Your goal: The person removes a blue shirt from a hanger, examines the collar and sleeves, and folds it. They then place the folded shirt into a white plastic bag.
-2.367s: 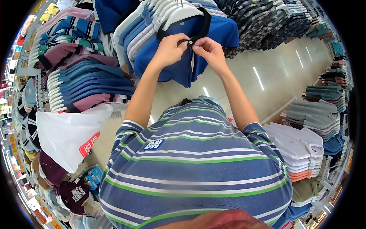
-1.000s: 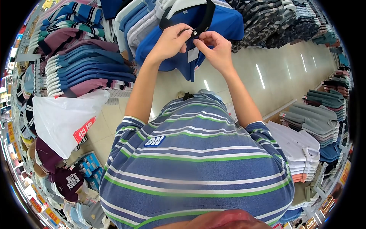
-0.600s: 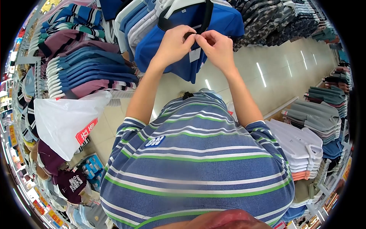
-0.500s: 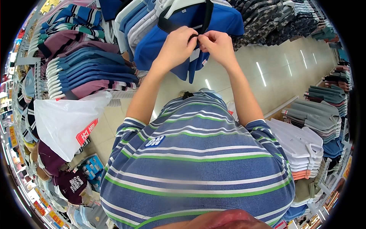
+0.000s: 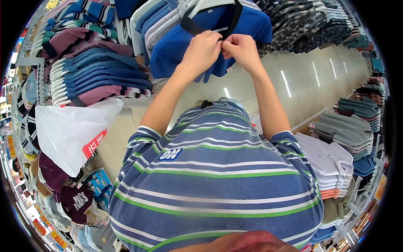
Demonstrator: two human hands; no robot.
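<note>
A blue polo shirt [image 5: 168, 54] with a black collar [image 5: 232, 22] hangs on a white hanger [image 5: 206, 5] at the top of the head view. My left hand [image 5: 201, 52] pinches the front of the shirt just below the collar. Close beside it, almost touching, my right hand [image 5: 243, 51] has its fingertips closed on the same front opening. The exact bit of cloth or button between the fingers is hidden. Below my hands, the lower part of the shirt hangs free over the floor.
Racks of blue shirts [image 5: 98, 77] and camouflage shirts [image 5: 294, 25] flank the polo. A white plastic bag [image 5: 69, 130] with a red label hangs at left. Folded white shirts [image 5: 329, 155] and grey shirts [image 5: 342, 128] lie at right. A tiled aisle floor [image 5: 306, 75] runs between.
Both hands and the polo shirt have shifted slightly right. The white tag that showed below my fingers is now mostly hidden. Both hands stay closed at the collar opening.
</note>
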